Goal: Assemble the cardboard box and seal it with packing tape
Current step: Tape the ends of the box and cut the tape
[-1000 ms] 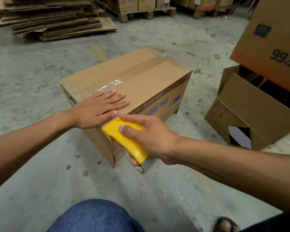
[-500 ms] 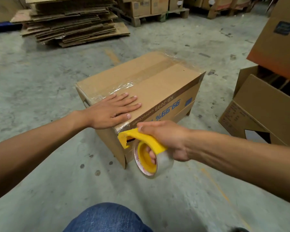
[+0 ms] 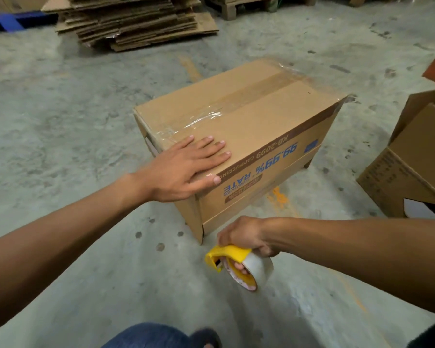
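Box (image 3: 239,144) on the floor (image 3: 60,136), pinned under flat left hand (image 3: 186,167). Right hand (image 3: 246,237) wrapped round yellow tape dispenser (image 3: 236,264), now pulled clear of the near end. Tape (image 3: 206,116) laid along the seam; strip likely cut, sealing probably near done.

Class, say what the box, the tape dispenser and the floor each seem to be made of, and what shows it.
Box: brown cardboard, matte, with folded flaps and printed lettering.
Tape dispenser: smooth, glossy yellow, probably plastic; its roll of tape looks like clear shiny film.
Floor: grey, mottled and stained, likely bare concrete.
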{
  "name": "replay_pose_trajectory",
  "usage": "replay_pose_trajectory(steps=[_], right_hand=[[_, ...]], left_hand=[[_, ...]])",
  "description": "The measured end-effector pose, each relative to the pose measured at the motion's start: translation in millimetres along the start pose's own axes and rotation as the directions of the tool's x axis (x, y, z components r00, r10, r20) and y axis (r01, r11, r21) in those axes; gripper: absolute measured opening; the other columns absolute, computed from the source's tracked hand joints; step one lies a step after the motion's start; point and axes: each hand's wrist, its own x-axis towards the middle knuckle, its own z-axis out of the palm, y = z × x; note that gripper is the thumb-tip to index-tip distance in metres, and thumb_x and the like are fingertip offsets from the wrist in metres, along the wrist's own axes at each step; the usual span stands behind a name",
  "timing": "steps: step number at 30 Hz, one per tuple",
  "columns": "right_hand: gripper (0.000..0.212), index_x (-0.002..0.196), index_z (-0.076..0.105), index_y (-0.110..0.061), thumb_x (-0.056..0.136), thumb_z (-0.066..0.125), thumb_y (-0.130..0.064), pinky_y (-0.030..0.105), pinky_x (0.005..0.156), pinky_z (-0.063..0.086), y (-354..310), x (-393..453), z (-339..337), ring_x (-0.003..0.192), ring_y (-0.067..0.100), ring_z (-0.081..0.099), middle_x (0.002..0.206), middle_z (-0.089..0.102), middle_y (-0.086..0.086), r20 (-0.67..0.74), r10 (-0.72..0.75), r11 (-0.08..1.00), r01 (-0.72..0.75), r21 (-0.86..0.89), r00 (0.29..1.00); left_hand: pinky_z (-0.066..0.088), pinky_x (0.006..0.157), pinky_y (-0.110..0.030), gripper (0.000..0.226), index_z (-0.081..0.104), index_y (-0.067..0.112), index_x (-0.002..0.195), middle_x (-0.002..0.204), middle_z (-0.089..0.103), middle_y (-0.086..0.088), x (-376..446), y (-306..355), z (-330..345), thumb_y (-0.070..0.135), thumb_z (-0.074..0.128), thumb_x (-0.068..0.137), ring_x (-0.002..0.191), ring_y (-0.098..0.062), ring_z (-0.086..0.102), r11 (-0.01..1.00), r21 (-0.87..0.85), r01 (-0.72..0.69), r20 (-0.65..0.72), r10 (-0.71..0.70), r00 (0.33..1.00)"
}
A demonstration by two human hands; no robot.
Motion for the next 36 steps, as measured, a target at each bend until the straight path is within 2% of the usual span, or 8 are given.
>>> replay_pose_trajectory(steps=[2,9,12,16,21,27,32,36], right_hand=[[0.032,0.112,0.071,-0.006,0.089,0.059,-0.025,0.019,0.043,0.044,0,1,1,0.051,0.022,0.058,0.068,0.066,0.009,-0.037,0.004,1.000,-0.003,0.015,0.999],[0.030,0.118,0.070,-0.012,0.090,0.062,-0.020,0.031,0.074,0.048,-1,4,-3,0.091,0.028,0.064,0.110,0.070,0.014,-0.044,-0.070,0.997,0.069,-0.031,0.997],[0.033,0.123,0.067,-0.013,0.092,0.061,-0.021,0.037,0.092,0.050,2,3,-9,0.119,0.033,0.059,0.131,0.062,0.016,-0.022,-0.090,0.992,0.088,-0.095,0.996],[0.046,0.139,0.054,-0.027,0.093,0.057,-0.028,0.028,0.093,0.049,4,3,-15,0.113,0.024,0.060,0.129,0.059,-0.001,0.057,-0.223,0.920,0.230,-0.317,0.973],[0.083,0.155,0.003,-0.040,0.092,0.054,-0.021,0.039,0.103,0.041,40,20,-9,0.133,0.037,0.042,0.151,0.038,0.017,0.297,-0.208,0.475,0.362,-0.802,0.932],[0.104,0.154,-0.010,-0.035,0.085,0.057,0.004,0.048,0.093,0.042,89,47,-7,0.125,0.044,0.042,0.137,0.040,0.030,0.507,-0.316,-0.010,0.532,-0.847,0.802],[0.100,0.144,-0.023,-0.054,0.093,0.044,0.000,0.052,0.086,0.046,107,70,0,0.125,0.045,0.044,0.138,0.038,0.031,0.638,-0.443,-0.218,0.615,-0.758,0.630],[0.098,0.139,-0.023,-0.062,0.094,0.046,-0.009,0.048,0.084,0.048,109,72,-6,0.122,0.040,0.048,0.133,0.046,0.025,0.662,-0.474,-0.186,0.669,-0.720,0.581]], left_hand=[[0.005,0.122,-0.042,0.067,0.011,0.030,0.156,0.164,0.007,0.003,-4,4,7,0.060,0.023,0.097,0.151,-0.018,0.002,0.993,0.118,0.007,-0.029,-0.003,1.000],[0.020,0.117,-0.047,0.055,0.026,0.023,0.154,0.161,0.024,0.002,-7,13,16,0.043,0.029,0.102,0.149,-0.020,0.019,0.989,0.142,0.031,-0.166,-0.007,0.986],[0.022,0.116,-0.048,0.050,0.034,0.025,0.151,0.157,0.032,0.006,-10,22,25,0.039,0.032,0.103,0.148,-0.018,0.024,0.993,0.071,0.094,-0.277,-0.071,0.958],[0.028,0.112,-0.048,0.040,0.057,0.023,0.136,0.143,0.051,0.008,-8,38,38,0.035,0.038,0.103,0.140,-0.017,0.039,0.970,-0.151,0.190,-0.485,-0.240,0.841],[0.023,0.115,-0.049,0.045,0.055,0.015,0.137,0.148,0.046,-0.002,-6,39,44,0.034,0.030,0.105,0.145,-0.025,0.029,0.955,-0.179,0.238,-0.481,-0.296,0.825],[-0.010,0.120,-0.032,0.058,0.016,0.006,0.154,0.161,-0.011,-0.016,-4,66,42,0.030,0.031,0.103,0.148,-0.028,-0.020,0.729,-0.506,0.462,-0.356,-0.664,0.658],[-0.010,0.118,-0.024,0.060,-0.006,0.007,0.153,0.162,-0.018,-0.007,1,81,31,0.018,0.028,0.105,0.147,-0.015,-0.020,0.506,-0.660,0.555,-0.228,-0.839,0.494],[-0.004,0.120,-0.023,0.062,-0.006,0.010,0.154,0.164,-0.011,-0.001,14,91,29,0.016,0.029,0.103,0.149,-0.009,-0.011,0.407,-0.722,0.559,-0.225,-0.903,0.366]])
